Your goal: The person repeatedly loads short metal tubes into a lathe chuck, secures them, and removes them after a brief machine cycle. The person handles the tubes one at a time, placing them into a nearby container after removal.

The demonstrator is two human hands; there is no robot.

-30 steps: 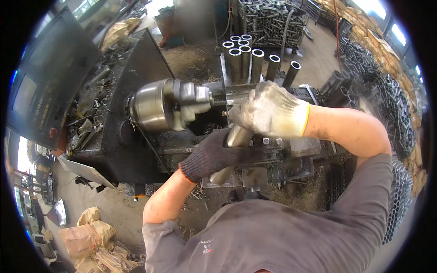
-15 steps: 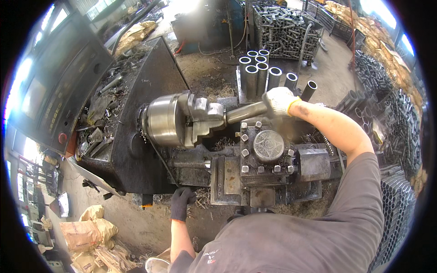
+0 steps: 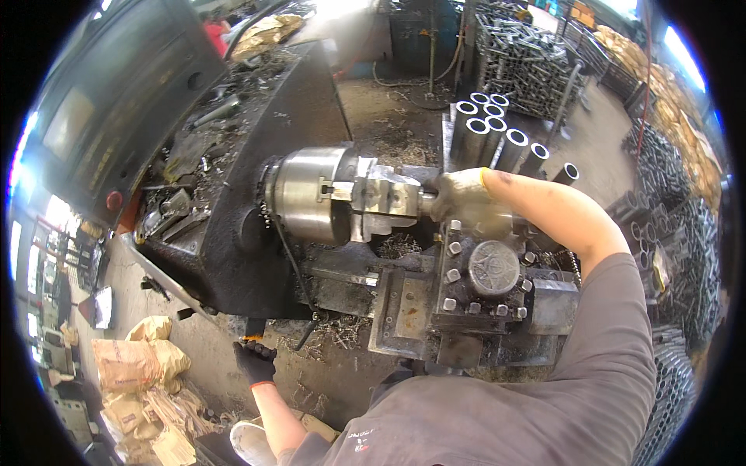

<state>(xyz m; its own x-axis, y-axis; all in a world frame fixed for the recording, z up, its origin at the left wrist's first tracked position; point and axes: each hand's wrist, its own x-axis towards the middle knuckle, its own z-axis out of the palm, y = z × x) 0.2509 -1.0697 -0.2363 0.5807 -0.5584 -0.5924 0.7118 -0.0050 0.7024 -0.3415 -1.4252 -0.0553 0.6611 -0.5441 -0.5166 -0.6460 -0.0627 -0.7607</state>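
Observation:
My right hand (image 3: 457, 193), in a white work glove, is closed round the outer end of a steel tube (image 3: 427, 203). Only a short piece of the tube shows between the glove and the stepped jaws (image 3: 388, 198) of the lathe chuck (image 3: 312, 193). My left hand (image 3: 255, 362), in a black glove, has curled fingers just below an orange-edged dark part (image 3: 252, 339) under the headstock; what it grips, if anything, is hidden. To its right, a thin lever (image 3: 306, 335) hangs free. The square tool post (image 3: 495, 269) with its bolts sits below my right forearm.
Several steel tubes (image 3: 477, 127) stand upright behind the lathe. A wire cage of metal parts (image 3: 522, 58) is farther back. Metal pieces and shavings litter the headstock top (image 3: 183, 167). Paper sacks (image 3: 140, 361) lie on the floor at lower left.
My right hand has moved in toward the chuck, and less of the tube shows; it now looks lined up with the jaws. My left hand has left the lever and moved left. The view has shifted.

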